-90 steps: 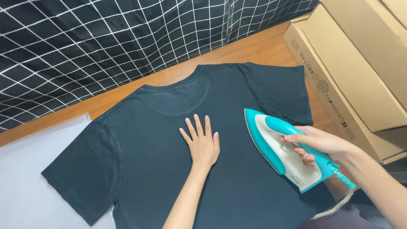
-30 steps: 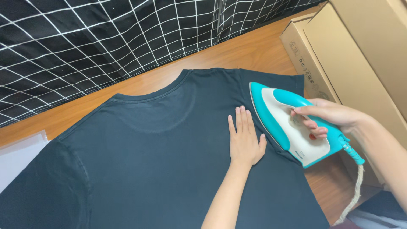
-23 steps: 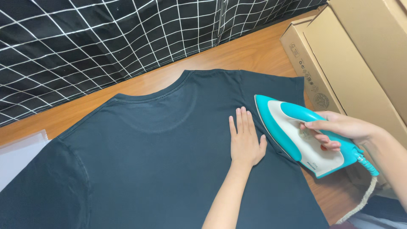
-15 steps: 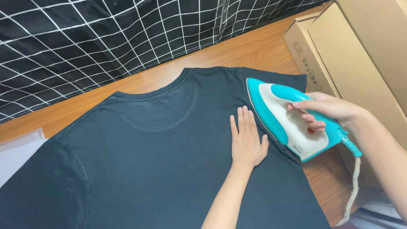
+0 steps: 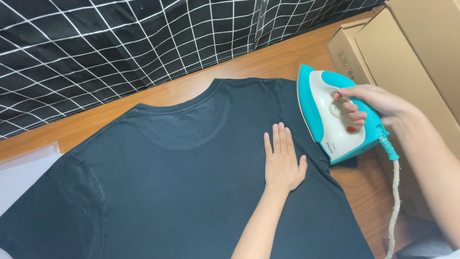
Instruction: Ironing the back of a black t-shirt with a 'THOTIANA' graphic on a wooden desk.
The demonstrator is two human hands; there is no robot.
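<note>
A dark T-shirt (image 5: 182, 172) lies spread flat on a wooden table (image 5: 287, 57), neck toward the far edge. My left hand (image 5: 282, 160) presses flat on the cloth near the shirt's right shoulder, fingers together and pointing away from me. Just to its right, my right hand (image 5: 371, 103) grips the handle of a teal and white iron (image 5: 328, 115), which rests on the shirt's right sleeve. The iron's tip points away from me. Its woven cord (image 5: 394, 201) trails down toward the near edge.
Brown cardboard boxes (image 5: 412, 52) stand along the right side, close beside the iron. A black cloth with a white grid (image 5: 120, 43) hangs behind the table. A pale sheet (image 5: 24, 172) lies under the shirt's left sleeve at the left edge.
The iron has slid back and forth over the right sleeve and now sits farther up toward the shoulder. My left hand has stayed pressed on the same spot of cloth.
</note>
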